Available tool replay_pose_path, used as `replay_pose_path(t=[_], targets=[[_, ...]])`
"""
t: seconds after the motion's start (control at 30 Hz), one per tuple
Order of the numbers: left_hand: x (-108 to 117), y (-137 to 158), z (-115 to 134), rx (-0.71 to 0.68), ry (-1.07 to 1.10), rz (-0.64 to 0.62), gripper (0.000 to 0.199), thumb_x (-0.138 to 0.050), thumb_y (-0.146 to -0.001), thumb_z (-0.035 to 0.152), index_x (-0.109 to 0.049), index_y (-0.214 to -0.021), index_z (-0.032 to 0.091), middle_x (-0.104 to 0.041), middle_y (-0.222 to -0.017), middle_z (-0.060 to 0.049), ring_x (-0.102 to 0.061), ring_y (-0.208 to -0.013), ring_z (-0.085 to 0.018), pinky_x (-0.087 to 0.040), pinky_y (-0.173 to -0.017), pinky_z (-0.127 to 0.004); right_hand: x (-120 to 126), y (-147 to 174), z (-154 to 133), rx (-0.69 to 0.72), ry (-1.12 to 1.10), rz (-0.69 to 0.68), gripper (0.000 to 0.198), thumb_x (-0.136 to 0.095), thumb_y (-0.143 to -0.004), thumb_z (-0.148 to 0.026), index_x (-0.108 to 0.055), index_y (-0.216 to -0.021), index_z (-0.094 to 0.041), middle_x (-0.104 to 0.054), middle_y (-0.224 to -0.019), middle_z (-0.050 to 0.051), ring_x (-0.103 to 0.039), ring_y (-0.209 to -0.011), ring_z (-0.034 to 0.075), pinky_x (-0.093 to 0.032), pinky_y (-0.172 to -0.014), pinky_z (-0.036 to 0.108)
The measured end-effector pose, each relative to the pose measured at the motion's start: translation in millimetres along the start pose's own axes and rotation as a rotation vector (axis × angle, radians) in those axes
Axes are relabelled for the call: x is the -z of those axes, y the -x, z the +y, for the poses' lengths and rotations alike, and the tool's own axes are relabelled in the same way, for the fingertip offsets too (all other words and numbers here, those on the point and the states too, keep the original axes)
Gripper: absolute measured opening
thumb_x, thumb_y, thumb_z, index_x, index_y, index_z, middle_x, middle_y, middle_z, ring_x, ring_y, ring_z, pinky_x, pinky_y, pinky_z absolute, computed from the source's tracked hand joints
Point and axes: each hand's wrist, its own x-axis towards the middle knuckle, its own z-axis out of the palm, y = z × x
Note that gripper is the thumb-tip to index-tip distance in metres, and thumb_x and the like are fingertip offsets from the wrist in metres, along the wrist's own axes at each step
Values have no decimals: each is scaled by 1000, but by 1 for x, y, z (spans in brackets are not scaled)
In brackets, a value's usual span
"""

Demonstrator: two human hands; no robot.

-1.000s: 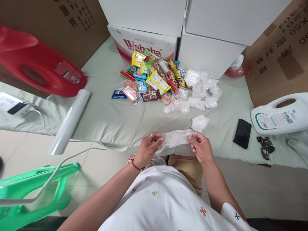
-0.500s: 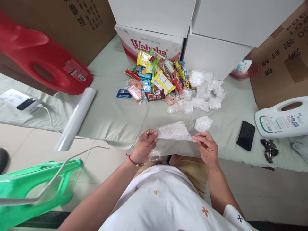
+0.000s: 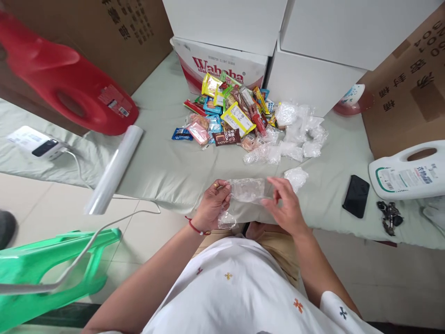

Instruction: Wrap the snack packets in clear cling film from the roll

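My left hand (image 3: 215,204) pinches the left end of a clear plastic bag (image 3: 247,190), and a crumpled part of the plastic (image 3: 226,220) hangs below the fingers. The bag is stretched out flat just over the table's front edge. My right hand (image 3: 285,206) is at the bag's right end with thumb and fingers apart, not gripping it. A balled-up piece of clear plastic (image 3: 296,178) lies just beyond the right hand. Farther back, a heap of crumpled clear plastic bags (image 3: 301,132) touches a pile of wrapped snacks (image 3: 238,117).
White boxes (image 3: 222,21) stand behind the snacks. To the left are a red jug (image 3: 86,93), a plastic film roll (image 3: 114,169), a white device (image 3: 36,141) with a cable and a green stool (image 3: 62,264). A phone (image 3: 356,195), keys (image 3: 390,215) and a white bottle (image 3: 410,171) lie right.
My right hand has let go of the bag's right end, spread its fingers and moved slightly left. The left hand still holds the bag, which now looks flatter.
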Motion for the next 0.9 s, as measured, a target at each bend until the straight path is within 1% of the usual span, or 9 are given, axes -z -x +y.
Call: replay_pose_path(t=[0.13,0.23,0.3,0.43,0.57,0.67,0.77,0.83,0.9], targets=[[-4,6,4,-28,0,-66,57,-86,-71,59,-55,-102,22,-58,-64,7,-35,-45,-4,-27,-41,-16,-19,-24,-9,12,11,-233,20,-59,-99,-36,-77,-102,-29,-70,-92,4,-63,-78,18,-51,-73,32],[0,13,6,-62,11,17,60,-80,-74,64,-52,-110,24,-65,-79,3,-38,-48,-5,-27,-42,-17,-28,-27,-5,-115,-99,-110,21,-61,-97,-38,-76,-92,-24,-68,-81,2,-58,-71,16,-48,-68,29],[1,19,1,-36,-29,93,57,-79,-74,67,-51,-99,24,-63,-81,3,-39,-49,-5,-26,-43,-18,-35,-22,-3,-240,-194,12,23,-64,-95,-43,-75,-91,-23,-67,-78,0,-55,-67,15,-46,-65,27],[-11,25,-17,41,-217,-40,53,-79,-74,67,-58,-86,19,-63,-84,0,-42,-55,-6,-30,-48,-22,-53,-8,-4,-404,-373,70,27,-71,-88,-49,-76,-92,-22,-70,-77,0,-56,-67,14,-46,-64,26],[-18,16,-27,-116,-410,-61,39,-88,-66,48,-69,-82,18,-66,-82,-2,-51,-69,-13,-40,-63,-25,-56,-4,-8,-547,-594,86,35,-78,-78,-55,-75,-89,-21,-70,-75,0,-49,-56,12,-39,-51,24],[-11,10,-24,-43,-374,-79,35,-84,-70,48,-69,-76,17,-58,-67,1,-42,-58,-11,-30,-55,-24,-43,-5,-8,-621,-653,206,40,-83,-71,-56,-73,-88,-21,-68,-70,-1,-37,-49,8,-28,-44,23],[-4,13,-20,26,-303,-86,40,-79,-73,55,-64,-77,18,-60,-69,0,-34,-51,-8,-22,-50,-24,-31,-5,-5,-651,-678,271,42,-85,-67,-55,-72,-87,-21,-67,-69,-1,-34,-47,7,-24,-42,23],[-7,19,-21,-60,-383,-92,42,-78,-75,58,-63,-82,19,-65,-78,-3,-41,-54,-10,-28,-52,-24,-31,-4,-7,-672,-701,278,42,-85,-68,-55,-71,-88,-21,-70,-72,0,-34,-45,6,-23,-40,22],[-14,26,-26,-239,-564,-80,49,-87,-65,55,-67,-92,20,-69,-94,-8,-54,-68,-15,-37,-58,-25,-36,-4,-12,-677,-730,272,41,-84,-70,-54,-70,-88,-21,-73,-79,1,-40,-46,6,-28,-40,22]])
